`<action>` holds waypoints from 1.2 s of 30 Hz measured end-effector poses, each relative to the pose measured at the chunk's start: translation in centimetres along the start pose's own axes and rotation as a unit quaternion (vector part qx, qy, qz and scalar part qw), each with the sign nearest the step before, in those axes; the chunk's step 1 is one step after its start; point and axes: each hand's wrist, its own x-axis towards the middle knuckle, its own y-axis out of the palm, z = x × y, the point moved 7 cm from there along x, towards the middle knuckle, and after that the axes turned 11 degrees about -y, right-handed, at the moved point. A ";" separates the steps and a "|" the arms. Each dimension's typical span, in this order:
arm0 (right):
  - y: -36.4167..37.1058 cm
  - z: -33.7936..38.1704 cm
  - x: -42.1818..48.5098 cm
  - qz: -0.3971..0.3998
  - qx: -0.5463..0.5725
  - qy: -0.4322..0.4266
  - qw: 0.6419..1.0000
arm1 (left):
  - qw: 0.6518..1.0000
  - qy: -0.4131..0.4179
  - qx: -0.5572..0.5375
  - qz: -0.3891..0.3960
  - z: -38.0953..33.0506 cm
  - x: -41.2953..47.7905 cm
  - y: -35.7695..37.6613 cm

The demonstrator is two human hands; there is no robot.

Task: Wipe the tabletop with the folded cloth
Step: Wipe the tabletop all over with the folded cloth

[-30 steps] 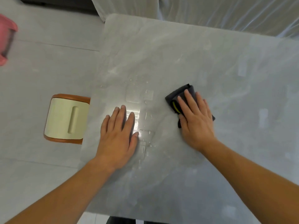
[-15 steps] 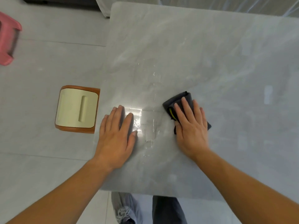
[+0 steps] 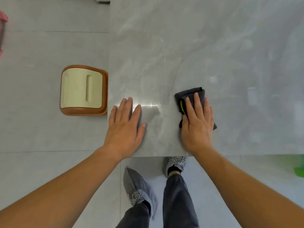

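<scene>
Dark folded cloth point(image 3: 189, 95) flat on the grey marbled tabletop point(image 3: 213, 46), close to the near edge and to the right of the bright glare patch point(image 3: 148, 106). Pressed down by the right hand point(image 3: 197, 125), palm flat, fingers straight and slightly spread, nothing curled round the fabric. Far end of the cloth poking out past the fingertips, with a sliver showing at the thumb side and another by the little finger. Long axis running from near edge to far, roughly in line with the fingers, leaning a little leftward at the far end. Yellow strip point(image 3: 181, 106), possibly a tag, along the cloth's left side, just beside the forefinger. Left hand point(image 3: 125, 125) open too, flat on bare tabletop by the near left corner, well apart from the cloth, on the other side of the glare. Down on the floor point(image 3: 41, 129): a cream-topped stool point(image 3: 82, 90) with a brown rim just beside the table's left edge, and grey shoes point(image 3: 138, 186) below the near edge.
</scene>
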 end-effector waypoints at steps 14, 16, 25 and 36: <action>2.5 4.5 -4.4 -0.023 -0.021 0.014 0.999 | 0.998 0.013 -0.058 -0.021 1.4 0.0 0.5; 3.6 6.9 -6.0 -0.010 -0.028 -0.061 0.998 | 0.998 0.007 -0.060 -0.034 1.6 0.2 0.0; 1.7 4.7 6.2 0.029 -0.045 -0.058 0.997 | 0.999 -0.010 -0.048 -0.023 1.5 1.1 -0.5; 3.1 7.2 4.7 0.102 -0.085 -0.243 0.961 | 0.996 -0.021 -0.090 -0.012 2.1 2.0 -1.9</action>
